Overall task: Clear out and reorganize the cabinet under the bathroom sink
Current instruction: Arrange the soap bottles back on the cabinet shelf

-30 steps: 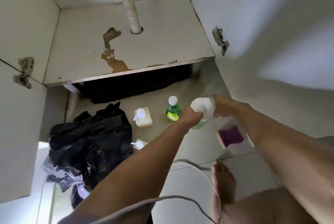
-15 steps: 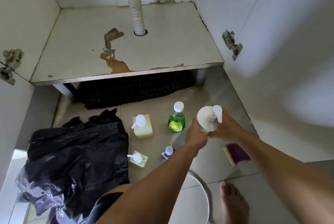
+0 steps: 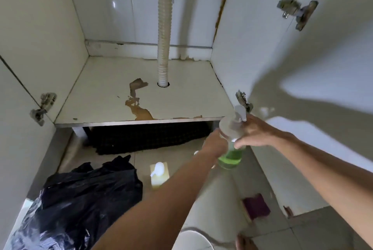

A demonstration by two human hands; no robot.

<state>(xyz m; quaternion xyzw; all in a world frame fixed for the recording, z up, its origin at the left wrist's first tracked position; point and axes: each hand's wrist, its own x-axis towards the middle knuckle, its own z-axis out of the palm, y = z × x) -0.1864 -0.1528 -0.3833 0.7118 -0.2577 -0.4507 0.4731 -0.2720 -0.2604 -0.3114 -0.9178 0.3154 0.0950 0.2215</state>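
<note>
A clear pump bottle (image 3: 231, 157) with green liquid and a white pump head hangs in the air just in front of the cabinet's right front corner. My left hand (image 3: 215, 145) grips its left side and my right hand (image 3: 253, 133) grips its neck from the right. The cabinet floor (image 3: 113, 98) is bare, white and stained brown, with a ribbed drain pipe (image 3: 163, 28) running down through a hole in it. A cream square pump bottle (image 3: 159, 175) stands on the tiled floor below.
A crumpled black plastic bag (image 3: 84, 197) lies on the floor at the left. A purple sponge (image 3: 256, 205) lies at the right, near the open right door (image 3: 302, 68). A dark mat (image 3: 145, 136) sits under the cabinet. The left door (image 3: 18, 149) stands open.
Both hands have lifted the green pump bottle off the floor up toward the cabinet's right front corner. The view has tilted up, showing the back wall and pipe.
</note>
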